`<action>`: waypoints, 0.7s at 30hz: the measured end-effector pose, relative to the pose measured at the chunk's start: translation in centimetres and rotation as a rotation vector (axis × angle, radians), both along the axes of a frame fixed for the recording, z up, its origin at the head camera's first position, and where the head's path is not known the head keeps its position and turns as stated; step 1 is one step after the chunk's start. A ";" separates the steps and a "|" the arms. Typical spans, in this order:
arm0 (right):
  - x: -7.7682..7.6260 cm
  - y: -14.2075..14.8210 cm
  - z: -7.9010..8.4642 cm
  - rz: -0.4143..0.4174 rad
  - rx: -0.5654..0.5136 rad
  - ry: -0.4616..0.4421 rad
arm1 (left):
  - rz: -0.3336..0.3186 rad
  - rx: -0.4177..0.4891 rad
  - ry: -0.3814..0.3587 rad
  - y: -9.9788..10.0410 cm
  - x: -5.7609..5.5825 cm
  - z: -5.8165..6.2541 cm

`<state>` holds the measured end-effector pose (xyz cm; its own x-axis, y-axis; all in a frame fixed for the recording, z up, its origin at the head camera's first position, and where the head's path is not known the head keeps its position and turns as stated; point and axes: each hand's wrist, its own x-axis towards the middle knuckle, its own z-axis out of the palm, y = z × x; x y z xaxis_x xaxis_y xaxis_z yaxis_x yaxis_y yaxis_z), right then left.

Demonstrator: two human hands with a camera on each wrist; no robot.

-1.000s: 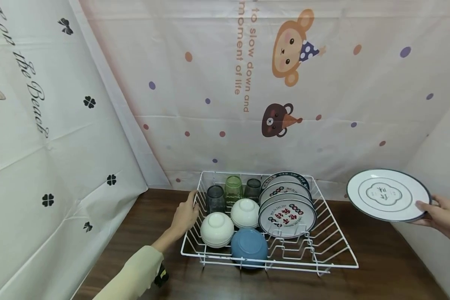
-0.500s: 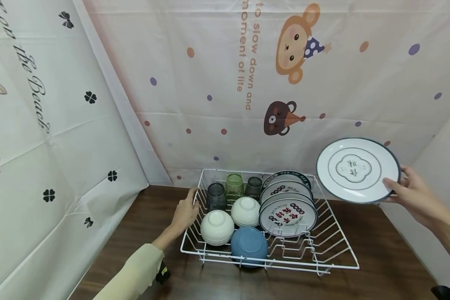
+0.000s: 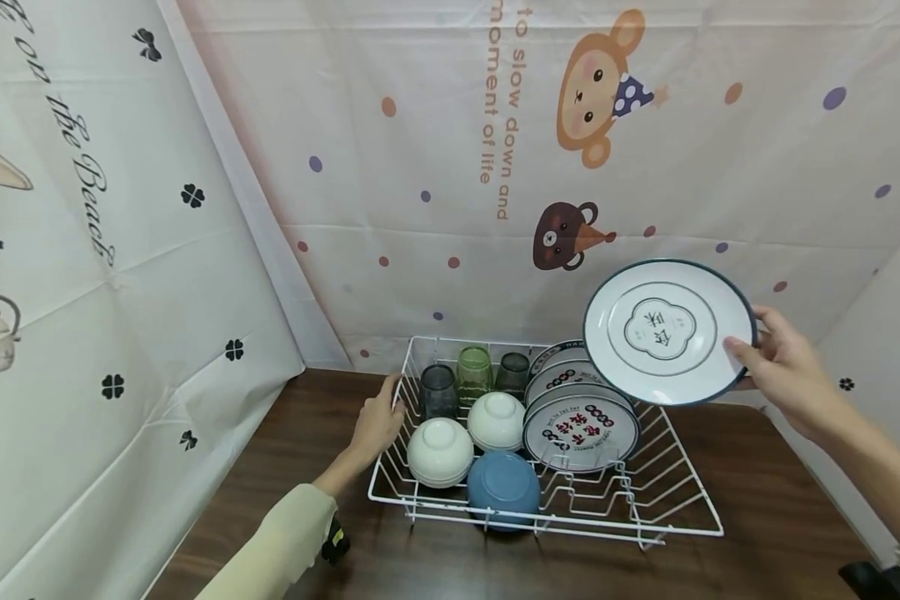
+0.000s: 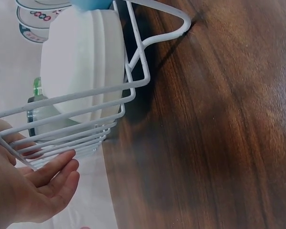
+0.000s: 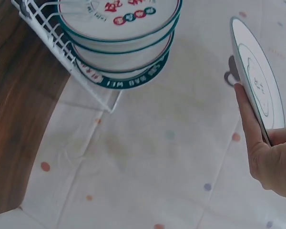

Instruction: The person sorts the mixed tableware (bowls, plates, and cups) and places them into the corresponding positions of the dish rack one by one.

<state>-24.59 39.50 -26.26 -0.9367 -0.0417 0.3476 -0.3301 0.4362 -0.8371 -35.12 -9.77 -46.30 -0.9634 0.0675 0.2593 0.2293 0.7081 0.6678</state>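
My right hand (image 3: 783, 367) pinches a white plate (image 3: 663, 333) with a dark rim by its right edge, thumb on the face. The plate is raised above the back right of the white wire dish rack (image 3: 690, 532) and overlaps the racked plates in the head view. My left hand (image 3: 378, 423) holds the rack's left rim; in the left wrist view its fingers (image 4: 57, 179) lie outside the wires. Several patterned plates (image 3: 581, 429) stand tilted in the rack. Left of them are upturned white bowls (image 3: 440, 452), a blue bowl (image 3: 504, 487), a green glass (image 3: 474, 375) and dark glasses (image 3: 438, 392).
The rack stands on a dark wooden table (image 3: 787, 500). A printed cloth (image 3: 420, 125) hangs close behind it, and another white cloth (image 3: 120, 350) hangs along the left side. Bare slots (image 3: 592, 500) show at the rack's front right.
My right hand has carried the plate leftward and up from the far right to over the rack's back right. The left hand stays on the rack's rim, and the camera view has shifted slightly.
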 end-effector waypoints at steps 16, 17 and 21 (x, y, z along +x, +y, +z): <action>3.2 -5.5 -2.3 -0.068 0.463 0.326 | 0.009 -0.011 -0.001 -0.7 0.1 0.2; 3.3 -5.5 -2.4 -0.067 0.460 0.329 | 0.003 -0.028 -0.002 -0.6 -0.1 0.2; 3.9 -5.7 -2.6 -0.084 0.457 0.339 | -0.079 -0.133 -0.026 -0.4 -0.5 1.2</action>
<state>-20.67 33.82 -28.85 -0.7825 -0.1887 0.5934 -0.4960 0.7650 -0.4107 -35.66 -10.16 -45.13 -0.9600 0.1757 0.2181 0.2719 0.7708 0.5761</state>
